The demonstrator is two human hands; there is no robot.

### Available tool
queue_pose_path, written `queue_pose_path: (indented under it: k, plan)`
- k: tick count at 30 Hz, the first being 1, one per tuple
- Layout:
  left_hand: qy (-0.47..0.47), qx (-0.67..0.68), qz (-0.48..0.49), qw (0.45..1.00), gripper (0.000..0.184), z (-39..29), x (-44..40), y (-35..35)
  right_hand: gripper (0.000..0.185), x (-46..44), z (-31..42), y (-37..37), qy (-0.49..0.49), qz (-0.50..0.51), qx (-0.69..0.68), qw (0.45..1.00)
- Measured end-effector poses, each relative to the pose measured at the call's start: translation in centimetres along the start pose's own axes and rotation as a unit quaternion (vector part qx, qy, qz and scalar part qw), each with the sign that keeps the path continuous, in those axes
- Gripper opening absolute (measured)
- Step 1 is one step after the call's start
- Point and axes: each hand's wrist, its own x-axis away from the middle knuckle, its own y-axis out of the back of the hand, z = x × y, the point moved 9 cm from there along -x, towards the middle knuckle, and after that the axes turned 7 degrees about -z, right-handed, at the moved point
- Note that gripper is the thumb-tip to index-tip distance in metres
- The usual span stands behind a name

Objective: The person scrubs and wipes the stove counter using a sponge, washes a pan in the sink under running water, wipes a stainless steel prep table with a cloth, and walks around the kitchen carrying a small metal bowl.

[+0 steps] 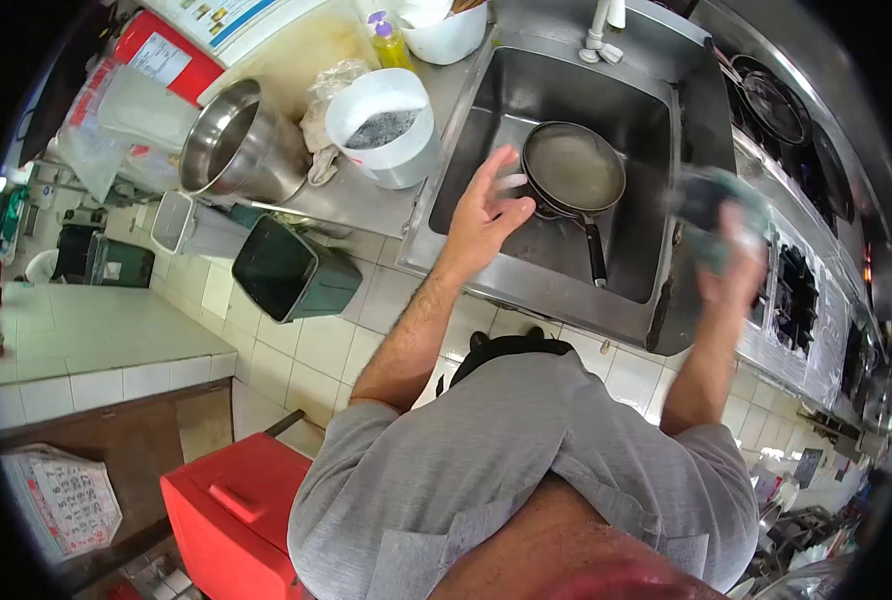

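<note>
In the deep steel sink (pixel 496 262) lies a frying pan (pixel 574 165) with a black handle pointing toward me. Another dark round rim shows beneath it, mostly hidden. My left hand (pixel 488 210) hovers over the sink's left side, just left of the pan, fingers apart and holding nothing. Past the sink's right edge, my right hand (pixel 734 265) grips a greenish, dark-centred thing (pixel 711 205). Motion smears it, so its kind is unclear.
A white bucket of dark, sudsy liquid (pixel 391 150) and a large steel pot (pixel 241 145) stand on the left counter. A faucet (pixel 598 40) rises behind the sink. Stove burners (pixel 796 300) are at right; a green bin (pixel 301 270) stands on the floor.
</note>
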Motion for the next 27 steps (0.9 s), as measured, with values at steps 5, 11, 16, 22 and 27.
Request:
queue_pose_path:
  k: [5,11,16,22,27]
  plan:
    - [0.113,0.003,-0.076,0.991,0.048,3.3,0.5,2.7,0.033,8.6,-9.0,-20.1,0.045,0.392,0.137,0.909]
    - [0.041,-0.056,-0.413,0.908,0.029,5.3,5.3,18.9,0.032,6.8,-5.6,-32.8,0.245,0.346,0.033,0.905]
    - [0.052,-0.153,-0.500,0.851,0.027,8.6,4.6,27.6,0.044,11.4,-6.2,-48.5,0.419,0.585,0.276,0.637]
    - [0.047,-0.558,-0.375,0.738,0.057,7.8,0.3,26.3,0.049,9.1,-15.3,-49.3,0.020,0.716,0.421,0.556]
    - [-0.077,-0.420,-0.173,0.888,0.044,8.6,1.7,17.5,0.050,7.2,-19.3,-47.9,0.183,0.719,0.486,0.462]
